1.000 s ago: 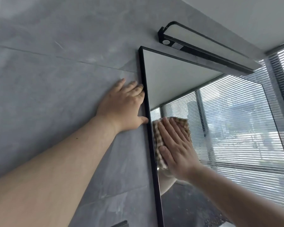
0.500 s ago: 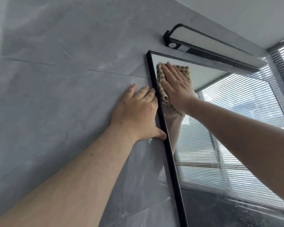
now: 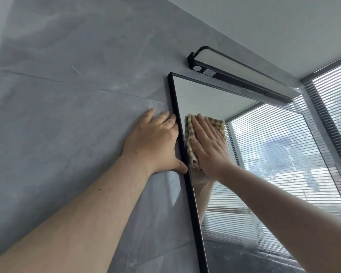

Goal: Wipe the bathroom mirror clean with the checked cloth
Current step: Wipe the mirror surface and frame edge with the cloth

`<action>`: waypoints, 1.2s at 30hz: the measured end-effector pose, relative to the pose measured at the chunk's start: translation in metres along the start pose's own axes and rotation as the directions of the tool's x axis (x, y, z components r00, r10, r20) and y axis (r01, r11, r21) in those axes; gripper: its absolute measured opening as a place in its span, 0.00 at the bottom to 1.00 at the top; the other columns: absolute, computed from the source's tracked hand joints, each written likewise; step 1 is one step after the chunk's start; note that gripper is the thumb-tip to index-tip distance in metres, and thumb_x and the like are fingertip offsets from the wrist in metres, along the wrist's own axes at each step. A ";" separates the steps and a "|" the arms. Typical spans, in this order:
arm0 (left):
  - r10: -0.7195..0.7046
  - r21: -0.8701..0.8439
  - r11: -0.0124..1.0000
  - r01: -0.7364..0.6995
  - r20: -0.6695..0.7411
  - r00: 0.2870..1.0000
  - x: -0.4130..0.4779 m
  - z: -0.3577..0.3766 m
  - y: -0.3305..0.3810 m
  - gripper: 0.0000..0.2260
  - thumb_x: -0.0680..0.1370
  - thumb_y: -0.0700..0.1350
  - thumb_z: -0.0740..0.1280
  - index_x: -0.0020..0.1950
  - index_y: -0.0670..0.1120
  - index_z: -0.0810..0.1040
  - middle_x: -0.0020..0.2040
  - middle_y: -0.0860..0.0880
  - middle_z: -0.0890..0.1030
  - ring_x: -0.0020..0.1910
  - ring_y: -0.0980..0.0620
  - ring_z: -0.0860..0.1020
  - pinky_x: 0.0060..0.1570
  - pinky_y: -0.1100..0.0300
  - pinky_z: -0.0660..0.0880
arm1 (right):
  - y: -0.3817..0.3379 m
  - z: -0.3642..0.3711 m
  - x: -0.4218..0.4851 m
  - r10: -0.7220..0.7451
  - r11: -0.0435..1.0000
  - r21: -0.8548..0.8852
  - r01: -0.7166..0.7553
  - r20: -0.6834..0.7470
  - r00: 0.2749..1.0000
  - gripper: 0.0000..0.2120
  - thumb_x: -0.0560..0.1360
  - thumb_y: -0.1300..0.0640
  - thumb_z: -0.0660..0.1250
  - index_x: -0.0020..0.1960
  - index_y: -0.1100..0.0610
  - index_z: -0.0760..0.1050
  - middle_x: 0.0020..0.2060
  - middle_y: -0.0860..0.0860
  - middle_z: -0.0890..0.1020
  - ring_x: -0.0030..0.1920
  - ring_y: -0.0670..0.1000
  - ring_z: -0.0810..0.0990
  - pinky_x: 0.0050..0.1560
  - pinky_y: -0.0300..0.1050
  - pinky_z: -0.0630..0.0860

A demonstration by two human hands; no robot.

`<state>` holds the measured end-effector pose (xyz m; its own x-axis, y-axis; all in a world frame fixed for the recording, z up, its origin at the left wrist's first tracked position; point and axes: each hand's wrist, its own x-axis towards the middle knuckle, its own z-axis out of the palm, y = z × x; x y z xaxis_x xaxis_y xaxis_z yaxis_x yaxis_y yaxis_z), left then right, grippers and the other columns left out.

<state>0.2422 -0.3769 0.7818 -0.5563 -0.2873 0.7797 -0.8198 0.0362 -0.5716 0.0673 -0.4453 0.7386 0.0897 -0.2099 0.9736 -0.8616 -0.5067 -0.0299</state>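
A black-framed mirror (image 3: pixel 205 99) hangs on the grey tiled wall and reflects window blinds. My right hand (image 3: pixel 209 146) lies flat on a folded beige checked cloth (image 3: pixel 189 134) and presses it against the glass near the mirror's left edge, a little below the top corner. Most of the cloth is hidden under the palm. My left hand (image 3: pixel 156 140) rests flat on the wall just left of the frame, fingers spread, thumb touching the frame.
A black bar lamp (image 3: pixel 234 73) sticks out of the wall right above the mirror. A window with horizontal blinds (image 3: pixel 337 99) stands at the far right. The grey tiled wall (image 3: pixel 67 95) fills the left side, and the white ceiling lies above.
My right hand swept the cloth up from mid-height to the mirror's top left corner, then back down a little along the left edge. My left hand stayed on the wall.
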 end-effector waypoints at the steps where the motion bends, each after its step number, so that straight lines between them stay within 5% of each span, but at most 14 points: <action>1: -0.003 0.000 1.000 0.003 -0.002 1.000 0.000 0.000 0.000 0.56 0.62 0.79 0.64 0.80 0.46 0.59 0.81 0.49 0.58 0.80 0.50 0.52 0.79 0.46 0.43 | 0.001 0.002 -0.011 -0.008 1.000 0.006 0.008 -0.003 1.000 0.29 0.78 0.36 0.35 0.78 0.39 0.38 0.78 0.38 0.41 0.77 0.38 0.35 0.74 0.37 0.32; 12: -0.016 0.039 0.999 0.014 0.038 0.999 -0.006 -0.005 0.005 0.53 0.65 0.78 0.62 0.79 0.44 0.61 0.80 0.47 0.60 0.80 0.49 0.54 0.79 0.46 0.46 | 0.017 0.030 -0.168 -0.038 0.999 -0.029 0.042 0.121 0.992 0.28 0.83 0.39 0.36 0.80 0.45 0.36 0.80 0.43 0.40 0.80 0.48 0.40 0.78 0.47 0.40; 18: -0.014 0.147 0.989 -0.018 0.214 0.977 -0.039 0.006 0.032 0.61 0.63 0.82 0.55 0.81 0.40 0.45 0.82 0.42 0.44 0.81 0.45 0.42 0.77 0.42 0.38 | 0.012 0.037 -0.188 0.010 1.000 -0.008 -0.010 0.041 0.999 0.28 0.83 0.41 0.39 0.80 0.43 0.37 0.80 0.42 0.42 0.80 0.47 0.42 0.78 0.43 0.40; 22: -0.034 0.147 0.989 0.004 0.198 0.980 -0.042 0.012 0.037 0.64 0.61 0.84 0.54 0.81 0.39 0.44 0.82 0.40 0.44 0.81 0.44 0.40 0.77 0.41 0.37 | 0.018 0.037 -0.172 0.021 0.999 0.037 -0.021 -0.024 0.999 0.27 0.83 0.42 0.42 0.81 0.45 0.44 0.80 0.44 0.48 0.80 0.46 0.45 0.78 0.42 0.40; 29: -0.017 0.136 0.991 -0.007 0.178 0.984 -0.042 0.014 0.036 0.64 0.62 0.84 0.54 0.81 0.39 0.44 0.82 0.40 0.43 0.81 0.44 0.40 0.77 0.41 0.36 | 0.097 0.034 -0.109 0.302 0.953 0.080 -0.293 -0.143 0.943 0.31 0.79 0.41 0.40 0.79 0.51 0.50 0.80 0.48 0.55 0.79 0.44 0.48 0.79 0.50 0.46; 34: -0.021 0.144 0.990 -0.003 0.165 0.986 -0.043 0.015 0.038 0.64 0.62 0.83 0.54 0.81 0.39 0.44 0.82 0.40 0.43 0.81 0.44 0.40 0.77 0.41 0.38 | 0.137 0.021 -0.083 0.517 0.850 0.195 -0.489 -0.140 0.844 0.33 0.78 0.41 0.43 0.80 0.50 0.54 0.80 0.47 0.54 0.79 0.42 0.48 0.71 0.30 0.34; 36: -0.019 0.144 0.990 -0.005 0.165 0.986 -0.042 0.014 0.038 0.64 0.61 0.83 0.55 0.81 0.39 0.44 0.82 0.40 0.44 0.81 0.45 0.41 0.77 0.41 0.38 | 0.140 0.021 -0.080 0.530 0.840 0.211 -0.499 -0.130 0.838 0.32 0.78 0.42 0.44 0.80 0.50 0.54 0.80 0.47 0.54 0.79 0.42 0.48 0.71 0.30 0.34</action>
<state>0.2370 -0.3771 0.7236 -0.5105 -0.4421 0.7375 -0.7889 -0.1004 -0.6063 -0.0500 -0.5167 0.6520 -0.4467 -0.3362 0.8291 -0.6632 -0.4977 -0.5590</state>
